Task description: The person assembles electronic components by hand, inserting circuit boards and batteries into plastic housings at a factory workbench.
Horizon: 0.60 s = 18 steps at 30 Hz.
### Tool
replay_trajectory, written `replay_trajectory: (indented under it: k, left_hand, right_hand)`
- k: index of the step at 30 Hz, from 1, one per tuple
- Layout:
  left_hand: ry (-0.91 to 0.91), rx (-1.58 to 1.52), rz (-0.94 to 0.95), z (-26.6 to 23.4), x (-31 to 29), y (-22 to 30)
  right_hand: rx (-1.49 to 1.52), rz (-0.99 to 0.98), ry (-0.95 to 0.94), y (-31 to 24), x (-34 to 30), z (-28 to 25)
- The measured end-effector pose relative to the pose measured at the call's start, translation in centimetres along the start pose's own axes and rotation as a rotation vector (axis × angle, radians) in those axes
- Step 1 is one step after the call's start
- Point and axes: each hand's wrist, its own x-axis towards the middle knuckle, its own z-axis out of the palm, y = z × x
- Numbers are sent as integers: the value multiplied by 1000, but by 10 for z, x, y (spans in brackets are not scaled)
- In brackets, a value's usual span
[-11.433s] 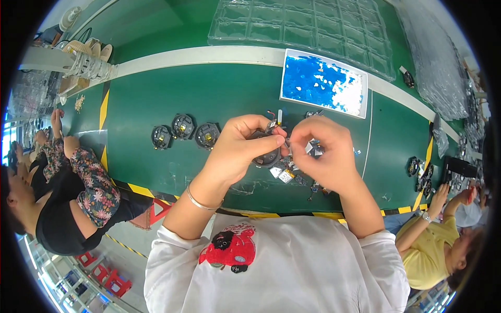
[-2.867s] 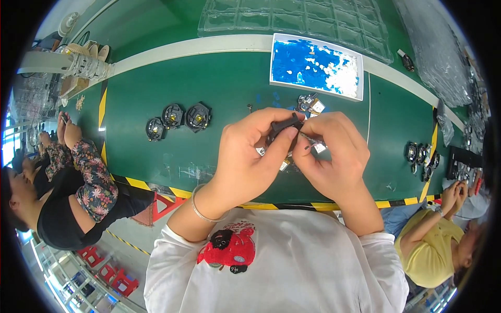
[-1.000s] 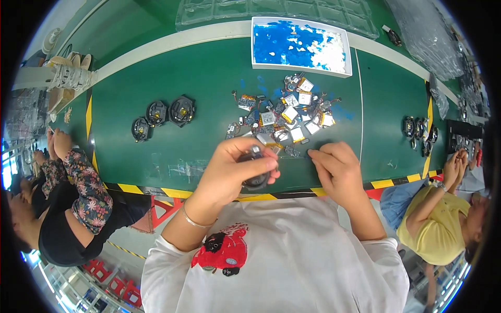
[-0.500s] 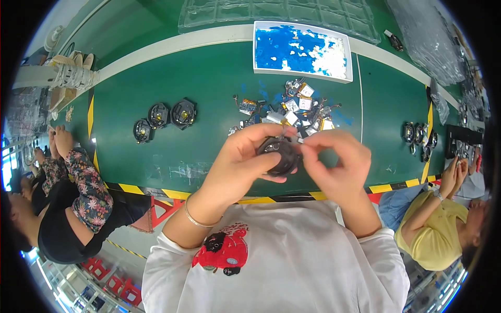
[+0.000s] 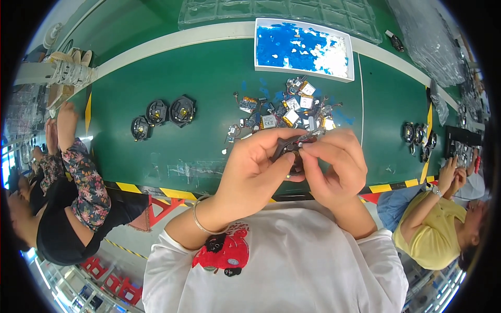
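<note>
My left hand point(image 5: 253, 169) is closed around a round black plastic housing point(image 5: 288, 147), thumb across its face and fingers behind. The housing is tilted and its inside faces partly up, with small metal and yellow bits showing. Against its right side, my right hand point(image 5: 338, 166) pinches a small dark and silver electronic part point(image 5: 312, 136) at the upper edge. The fingertips hide much of this part. Just beyond both hands lies a loose heap of small circuit boards, wires and silver flat batteries point(image 5: 269, 121).
Three similar black housings point(image 5: 182, 110) sit to the left. A white box point(image 5: 304, 76) with blue and white bits stands behind the heap. A clear plastic tray point(image 5: 282, 11) lies at the back. More black units point(image 5: 408, 132) are at right. Other people work on both sides.
The housing has turned in my left hand, so its inside shows more. My right hand has brought its pinched part in against the housing. A silver battery now shows in the heap, uncovered by the hands.
</note>
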Motion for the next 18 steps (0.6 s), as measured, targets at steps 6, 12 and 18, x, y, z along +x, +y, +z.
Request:
replay_trajectory:
  k: [6,12,18]
  left_hand:
    - [-3,52,13,-1,0,-1]
    - [22,107,20,2,-2,-3]
    - [47,-72,-157,-12,9,-5]
  right_hand:
    - [290,176,-2,12,-8,5]
    - [732,673,-139,13,4,-5]
    - [718,686,-279,10,8,-13]
